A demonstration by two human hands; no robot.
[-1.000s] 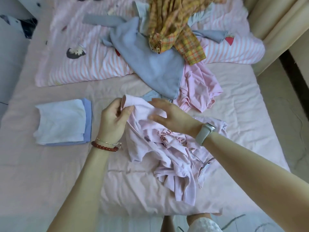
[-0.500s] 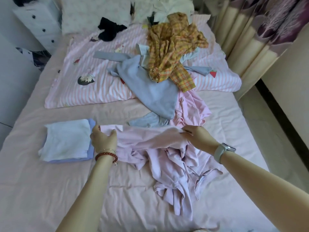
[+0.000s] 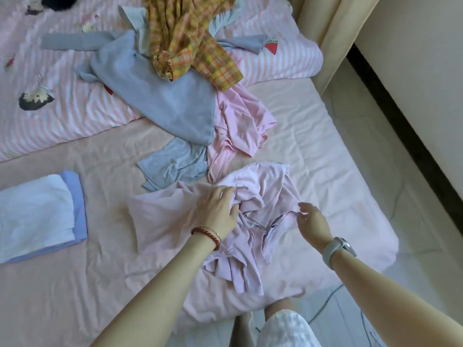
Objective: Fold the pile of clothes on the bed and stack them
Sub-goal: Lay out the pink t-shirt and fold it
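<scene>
The fingers (image 3: 226, 194) of the left hand (image 3: 216, 211) lie nearly straight and spread, pressing down on the crumpled lilac garment (image 3: 253, 196) near its bunched middle; they rest on the cloth and do not curl round it. The right hand (image 3: 312, 221) sits at about three o'clock from the left, its fingers lightly bent toward a thin edge or strap of the same garment; whether they pinch it or only hover just beside it I cannot tell, since the view is soft there.

The lilac garment lies on the near part of the bed (image 3: 75, 284), one flat portion spread toward nine o'clock and the rest twisted in ridges running down toward six o'clock. It is not yet smoothed, so by my judgement the fold has not begun; this looks like the flattening step.

Done so far: a small folded stack (image 3: 37, 216) at nine o'clock, a white piece on top of a blue one. Left to do: the heap at twelve o'clock, holding a grey-blue top (image 3: 160, 101), a yellow plaid shirt (image 3: 190, 41) lying over it, a pink garment (image 3: 240, 121) touching its right edge, and a small pale blue piece (image 3: 172, 161) just beneath. So most of the work is ahead: two folded, one in hand, and at least four waiting.
</scene>
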